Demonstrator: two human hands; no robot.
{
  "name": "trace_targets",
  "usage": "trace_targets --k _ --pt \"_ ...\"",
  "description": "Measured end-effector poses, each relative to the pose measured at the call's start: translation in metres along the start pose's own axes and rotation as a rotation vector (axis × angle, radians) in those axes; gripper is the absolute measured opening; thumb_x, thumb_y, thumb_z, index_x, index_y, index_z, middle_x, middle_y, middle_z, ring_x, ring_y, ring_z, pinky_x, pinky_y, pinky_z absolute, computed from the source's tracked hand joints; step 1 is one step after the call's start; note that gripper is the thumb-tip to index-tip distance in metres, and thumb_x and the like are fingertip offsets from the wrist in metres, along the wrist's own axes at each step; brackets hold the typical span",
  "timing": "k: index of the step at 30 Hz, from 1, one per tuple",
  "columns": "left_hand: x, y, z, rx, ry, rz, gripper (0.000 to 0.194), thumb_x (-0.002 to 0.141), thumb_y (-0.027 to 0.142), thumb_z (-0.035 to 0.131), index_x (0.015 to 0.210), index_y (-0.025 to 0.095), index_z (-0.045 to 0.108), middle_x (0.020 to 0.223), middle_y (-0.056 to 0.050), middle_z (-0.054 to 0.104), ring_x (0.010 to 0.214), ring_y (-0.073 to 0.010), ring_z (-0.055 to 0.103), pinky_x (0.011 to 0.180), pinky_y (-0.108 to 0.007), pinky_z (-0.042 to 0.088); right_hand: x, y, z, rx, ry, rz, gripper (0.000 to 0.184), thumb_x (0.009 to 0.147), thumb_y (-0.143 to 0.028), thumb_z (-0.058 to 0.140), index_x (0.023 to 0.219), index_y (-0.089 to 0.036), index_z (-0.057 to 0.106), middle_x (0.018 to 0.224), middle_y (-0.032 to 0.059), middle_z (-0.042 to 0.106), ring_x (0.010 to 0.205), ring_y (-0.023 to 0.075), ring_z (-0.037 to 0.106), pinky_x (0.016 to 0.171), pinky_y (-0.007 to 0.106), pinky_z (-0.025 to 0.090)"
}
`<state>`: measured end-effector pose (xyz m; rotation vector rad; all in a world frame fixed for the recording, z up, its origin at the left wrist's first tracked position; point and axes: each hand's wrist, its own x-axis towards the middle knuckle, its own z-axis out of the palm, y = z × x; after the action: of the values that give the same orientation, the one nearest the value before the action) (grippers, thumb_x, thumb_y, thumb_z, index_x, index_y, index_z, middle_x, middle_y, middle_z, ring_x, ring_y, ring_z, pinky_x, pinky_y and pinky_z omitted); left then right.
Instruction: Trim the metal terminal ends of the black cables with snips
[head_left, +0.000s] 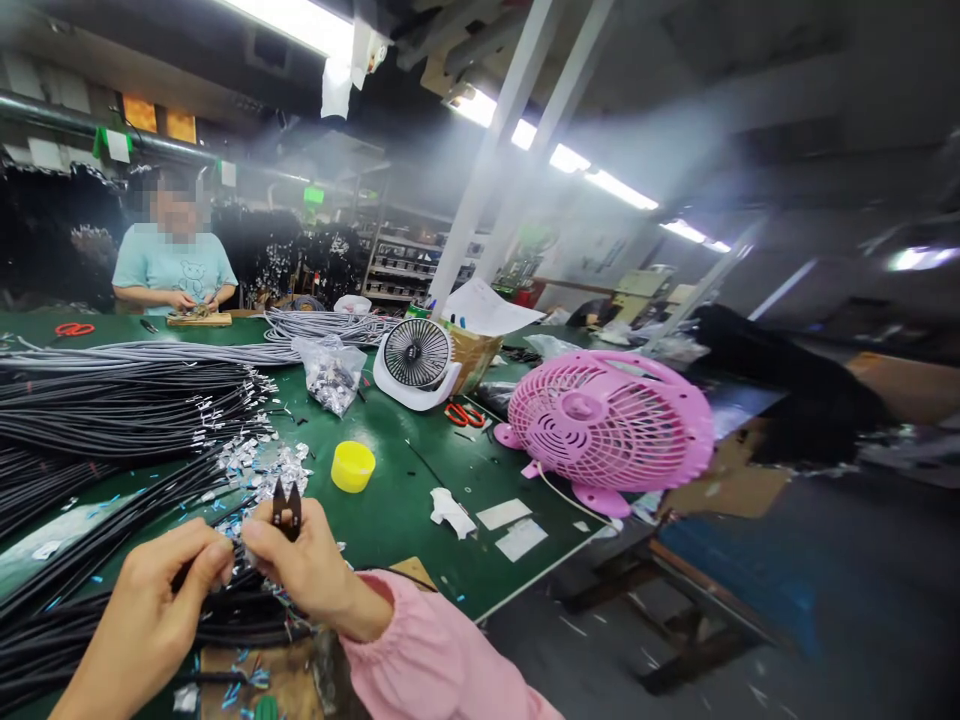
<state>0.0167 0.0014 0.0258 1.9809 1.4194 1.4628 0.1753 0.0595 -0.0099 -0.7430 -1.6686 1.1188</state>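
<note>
My right hand [307,565], in a pink sleeve, is closed around small black thread snips [286,505] whose blades point up. My left hand [161,600] pinches the end of a black cable [225,575] right next to my right fingers. Both hands hover over a thick bundle of black cables [112,410] that runs across the green table [405,500] from the left. Small silver terminals and bits of blue insulation [259,470] lie scattered just beyond my hands.
A yellow cap [352,466], a bag of metal parts [330,372], a white desk fan [416,360], red scissors [465,413] and a pink fan [611,425] sit on the table. Grey cables [315,328] lie farther back. Another person [174,265] works at the far end.
</note>
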Motion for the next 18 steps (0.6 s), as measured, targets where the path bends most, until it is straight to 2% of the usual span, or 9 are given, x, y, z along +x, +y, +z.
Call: trace_targets --k 5,9,12,15,18 --pt "-0.008 0.003 0.002 -0.027 0.092 -0.062 0.057 0.091 0.076 0.061 0.067 0.027 0.074 0.061 0.003 0.064 0.054 -0.0135 0.060 0.051 -0.023 0.045 0.001 0.006 0.005 0.152 -0.074 0.153 0.033 0.089 -0.047 0.068 0.069 -0.024 0.057 0.053 -0.0082 0.036 0.042 0.0086 0.029 0.041 0.023 0.025" --pt "-0.010 0.011 0.005 -0.053 0.125 -0.112 0.057 0.087 0.079 0.065 0.065 0.027 0.073 0.060 0.004 0.062 0.053 -0.0136 0.056 0.051 -0.024 0.044 0.000 0.006 0.008 0.209 0.007 0.202 0.032 0.085 -0.044 0.069 0.065 -0.023 0.056 0.052 -0.0076 0.038 0.042 0.0087 0.028 0.039 0.023 0.023" --pt "-0.007 0.011 0.001 -0.058 0.095 -0.148 0.058 0.085 0.081 0.064 0.065 0.027 0.074 0.057 0.003 0.065 0.053 -0.0142 0.058 0.050 -0.023 0.046 0.003 0.002 0.002 0.171 0.126 0.144 0.036 0.085 -0.046 0.066 0.061 -0.024 0.050 0.050 -0.0068 0.041 0.041 0.0092 0.030 0.038 0.024 0.024" --pt "-0.004 0.004 -0.007 -0.041 0.039 -0.131 0.065 0.084 0.084 0.060 0.058 0.026 0.073 0.052 0.002 0.065 0.047 -0.0144 0.059 0.045 -0.021 0.046 0.010 -0.003 -0.013 0.114 0.284 0.038 0.040 0.091 -0.048 0.060 0.063 -0.025 0.045 0.051 -0.0072 0.039 0.044 0.0094 0.028 0.040 0.023 0.025" --pt "-0.004 -0.006 -0.012 -0.029 0.078 -0.117 0.068 0.085 0.083 0.058 0.052 0.025 0.068 0.047 0.003 0.063 0.043 -0.0134 0.056 0.040 -0.020 0.043 0.012 -0.007 -0.024 0.052 0.363 -0.052 0.038 0.097 -0.042 0.055 0.065 -0.024 0.045 0.055 -0.0068 0.038 0.049 0.0102 0.029 0.046 0.024 0.027"
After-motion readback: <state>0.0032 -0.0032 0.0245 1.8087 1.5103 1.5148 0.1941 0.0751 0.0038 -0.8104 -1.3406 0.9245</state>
